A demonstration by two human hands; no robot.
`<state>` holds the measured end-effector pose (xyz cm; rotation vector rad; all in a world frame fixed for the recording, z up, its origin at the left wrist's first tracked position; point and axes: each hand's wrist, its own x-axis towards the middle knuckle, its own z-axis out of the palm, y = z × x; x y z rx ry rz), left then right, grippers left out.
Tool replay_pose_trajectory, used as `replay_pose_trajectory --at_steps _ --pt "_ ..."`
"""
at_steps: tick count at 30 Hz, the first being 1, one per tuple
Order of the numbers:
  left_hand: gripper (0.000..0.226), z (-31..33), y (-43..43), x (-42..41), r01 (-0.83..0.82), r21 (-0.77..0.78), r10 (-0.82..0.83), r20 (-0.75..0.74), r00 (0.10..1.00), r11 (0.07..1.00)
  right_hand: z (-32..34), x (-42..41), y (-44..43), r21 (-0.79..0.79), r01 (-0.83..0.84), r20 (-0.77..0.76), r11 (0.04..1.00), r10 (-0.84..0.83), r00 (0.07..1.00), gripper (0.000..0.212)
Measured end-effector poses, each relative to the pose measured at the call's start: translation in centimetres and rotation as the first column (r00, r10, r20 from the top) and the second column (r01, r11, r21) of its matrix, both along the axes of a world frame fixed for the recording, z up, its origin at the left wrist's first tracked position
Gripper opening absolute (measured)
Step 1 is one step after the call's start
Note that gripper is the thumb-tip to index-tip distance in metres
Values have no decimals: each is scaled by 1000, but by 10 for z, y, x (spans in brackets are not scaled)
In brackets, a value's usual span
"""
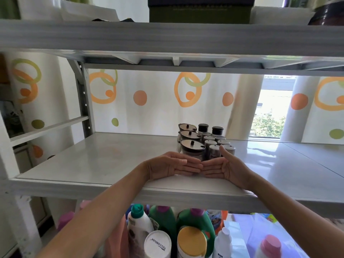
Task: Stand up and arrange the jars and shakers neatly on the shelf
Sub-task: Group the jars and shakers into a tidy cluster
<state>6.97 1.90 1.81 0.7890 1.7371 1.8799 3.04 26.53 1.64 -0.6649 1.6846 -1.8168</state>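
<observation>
A tight cluster of upright jars and shakers stands on the white middle shelf (104, 157). On its left is a column of three glass jars with dark lids (191, 146). To the right are several small silver-topped shakers (214, 146), and two black-capped bottles (210, 128) stand at the back. My left hand (173, 165) and my right hand (225, 167) lie flat on edge in front of the cluster, fingers straight and fingertips nearly meeting. The hands form a wall against the front row and hide its bases. My right thumb points up beside a front shaker.
An upper shelf (167, 38) hangs low overhead with a dark box on it. Below the middle shelf stand several detergent and lotion bottles (163, 229). A metal upright (83, 101) is at the left rear. A dotted curtain and a window lie behind.
</observation>
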Motion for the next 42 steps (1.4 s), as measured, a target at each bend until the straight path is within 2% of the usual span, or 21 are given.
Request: replay_pose_trajectory --at_steps 3,5,6,7,9,11,12,15,22,25,28,30,34,38,42 --pt "36 -2 -18 4 -96 35 97 -44 994 995 -3 3 23 -17 26 -21 1000 -27 999 78" --pt "29 -2 -31 3 -320 150 325 -10 946 936 -5 3 45 -97 188 15 977 -187 982 70" --pt "26 -2 -35 1 -458 234 458 59 887 857 -6 2 54 -140 321 49 937 -317 947 65" --pt "25 -1 -38 -4 -580 293 570 128 812 760 -7 -2 60 -185 473 90 862 -464 881 63" --pt "35 -1 -37 -17 -738 305 719 197 667 601 -10 -14 63 -234 720 153 653 -707 691 60" --pt "50 -2 -26 -28 -801 261 778 208 592 540 -12 -24 57 -219 837 112 501 -839 532 52" --pt "54 -2 -19 -34 -813 237 793 197 576 531 -13 -30 51 -220 847 84 485 -855 511 52" --pt "60 -4 -3 -52 -838 184 822 175 542 514 -13 -48 35 -210 817 40 537 -830 556 61" --pt "64 -5 14 -88 -854 191 834 193 517 485 -6 -83 12 -223 716 65 661 -723 688 72" --pt "63 -3 20 -95 -844 166 832 157 532 509 -4 -90 4 -206 647 60 734 -650 757 74" --pt "62 -3 31 -100 -792 238 786 142 601 562 -2 -92 0 -219 540 58 813 -542 839 68" --pt "62 -3 36 -102 -761 275 761 132 636 588 -3 -98 -1 -224 518 51 825 -521 852 67" --pt "59 -5 41 -105 -764 252 759 142 636 593 -1 -104 -7 -273 461 85 845 -456 886 70" --pt "65 -7 42 -105 -756 234 746 146 649 612 2 -102 -11 -343 357 164 869 -318 934 86" --pt "64 -9 41 -108 -747 262 741 143 656 611 6 -97 -13 -361 369 164 856 -332 929 69"
